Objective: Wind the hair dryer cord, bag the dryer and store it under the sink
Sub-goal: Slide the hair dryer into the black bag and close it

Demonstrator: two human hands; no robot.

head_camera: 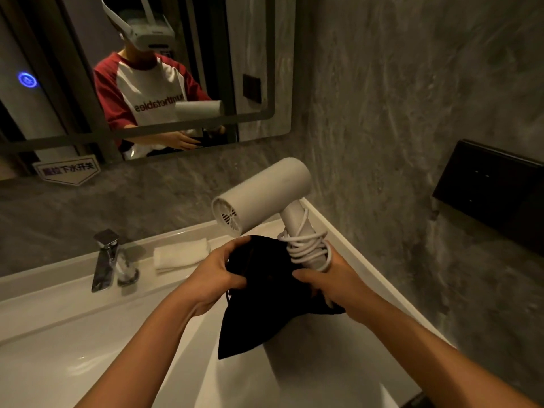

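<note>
A white hair dryer [262, 189] is held above the counter, its barrel pointing up and to the right. Its white cord [306, 245] is wound in loops around the handle. My right hand [332, 278] grips the lower end of the handle and an edge of a black cloth bag [259, 307]. My left hand [217, 272] pinches the bag's opening on the left side. The bag hangs down between both hands, over the white sink counter [73, 316]. The handle's tip sits at the bag's mouth.
A chrome faucet [106, 260] stands at the left. A folded white towel [179, 254] lies behind my hands. A mirror [147, 69] hangs on the grey wall, reflecting a person. A black wall panel [494, 189] is at the right.
</note>
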